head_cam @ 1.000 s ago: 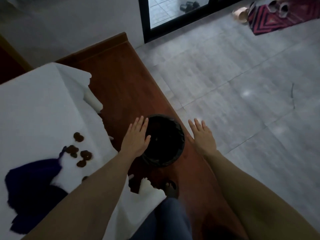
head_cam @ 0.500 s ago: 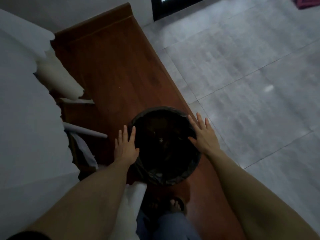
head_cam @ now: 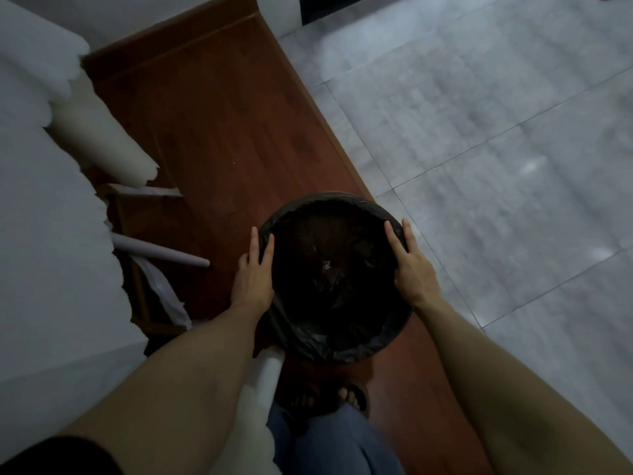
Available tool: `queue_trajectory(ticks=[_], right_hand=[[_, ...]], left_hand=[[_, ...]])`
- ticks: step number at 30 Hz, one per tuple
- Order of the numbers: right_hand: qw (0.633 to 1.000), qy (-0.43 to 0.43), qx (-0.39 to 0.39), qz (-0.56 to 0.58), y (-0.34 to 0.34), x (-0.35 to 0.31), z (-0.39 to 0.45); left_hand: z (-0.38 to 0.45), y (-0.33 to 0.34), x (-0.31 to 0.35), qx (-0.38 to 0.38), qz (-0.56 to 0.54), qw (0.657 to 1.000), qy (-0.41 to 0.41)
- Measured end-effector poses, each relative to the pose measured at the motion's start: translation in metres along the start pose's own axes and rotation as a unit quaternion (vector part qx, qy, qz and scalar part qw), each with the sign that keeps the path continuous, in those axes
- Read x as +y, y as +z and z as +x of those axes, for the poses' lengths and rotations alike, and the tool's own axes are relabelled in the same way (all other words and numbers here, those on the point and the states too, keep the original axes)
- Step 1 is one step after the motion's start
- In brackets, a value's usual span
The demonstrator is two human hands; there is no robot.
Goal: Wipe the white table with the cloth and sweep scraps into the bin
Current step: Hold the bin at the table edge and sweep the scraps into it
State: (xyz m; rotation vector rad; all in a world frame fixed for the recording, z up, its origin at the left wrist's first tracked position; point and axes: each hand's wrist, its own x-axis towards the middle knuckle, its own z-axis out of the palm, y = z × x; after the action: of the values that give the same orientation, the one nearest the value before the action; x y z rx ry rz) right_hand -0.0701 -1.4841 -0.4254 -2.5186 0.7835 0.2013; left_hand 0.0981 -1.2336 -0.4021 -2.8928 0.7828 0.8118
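nearest at 6 o'clock a sandalled foot [head_cam: 352, 399] on the reddish-brown wooden floor strip [head_cam: 219, 108], and just beyond it, frame centre, the round bin lined with a black plastic bag [head_cam: 334, 344]. left hand [head_cam: 252, 277] flat on its 9 o'clock rim, right hand [head_cam: 412, 269] on the 3 o'clock rim, fingers straight and close together pointing 12 o'clock, pressing not curled; bin sits squarely between both, equally near, so probably a two-handed lift or slide toward the white cloth-covered table [head_cam: 41, 234] at 9 o'clock. cloth and scraps not visible, grey tiled floor [head_cam: 496, 132] farther at 2 o'clock.
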Motion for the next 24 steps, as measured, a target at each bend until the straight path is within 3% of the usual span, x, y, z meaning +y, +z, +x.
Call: queue_trajectory(ticks=[6, 15, 24], right_hand=[[0.995, 0.040, 0.069, 0.056, -0.097, -0.026, -0.044], [0.979, 0.034, 0.190, 0.070, -0.259, -0.113, -0.127], [0.971, 0.045, 0.227, 0.062, -0.324, -0.203, -0.176]], left_hand=[[-0.031, -0.076, 0.029, 0.026, 0.006, 0.998, 0.054], [-0.124, -0.231, 0.045, 0.090, -0.046, 0.991, 0.090], [-0.242, -0.324, -0.014, 0.234, -0.154, 0.951, 0.130]])
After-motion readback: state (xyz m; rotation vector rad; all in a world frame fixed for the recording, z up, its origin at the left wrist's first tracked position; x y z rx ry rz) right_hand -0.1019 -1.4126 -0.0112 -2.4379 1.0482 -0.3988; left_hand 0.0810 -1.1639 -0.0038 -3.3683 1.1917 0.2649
